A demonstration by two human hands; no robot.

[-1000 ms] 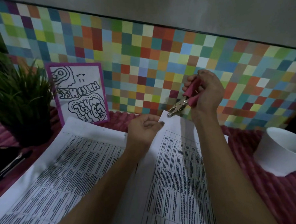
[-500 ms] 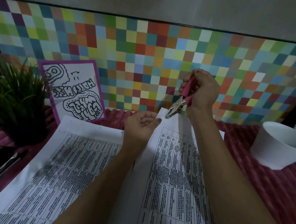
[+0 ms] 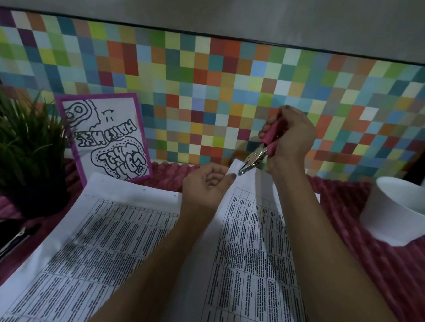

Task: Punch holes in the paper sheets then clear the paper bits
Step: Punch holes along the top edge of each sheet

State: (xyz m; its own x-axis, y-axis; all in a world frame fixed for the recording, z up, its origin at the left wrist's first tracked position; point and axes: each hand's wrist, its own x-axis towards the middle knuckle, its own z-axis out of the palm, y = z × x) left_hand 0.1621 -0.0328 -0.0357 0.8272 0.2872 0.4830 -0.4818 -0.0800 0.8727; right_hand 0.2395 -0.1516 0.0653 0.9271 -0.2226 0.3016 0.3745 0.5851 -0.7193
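Right hand (image 3: 292, 138) wraps the pink handles of a hole punch (image 3: 256, 156), fingers curled tight and handles squeezed close together. Metal nose of the punch points down-left and sits on the raised top corner of the printed sheet (image 3: 250, 250). Left hand (image 3: 207, 185) pinches that same corner from the left, thumb and fingers curled on the paper edge, holding it up off the pink ribbed cloth (image 3: 386, 271).

Printed sheet carries a table of small text and runs back toward the camera between the 2 forearms. 2nd sheet (image 3: 97, 241) lies flat to the left, partly under the left forearm. Small round marks show along its top edge.

White bowl (image 3: 407, 210) sits on the cloth at right, well apart from the punch. Potted plant (image 3: 21, 144) stands far left. Purple-bordered drawing card (image 3: 108, 134) leans on the checkered wall panel (image 3: 211, 86). Dark object (image 3: 0, 237) at lower left is too dim to identify.
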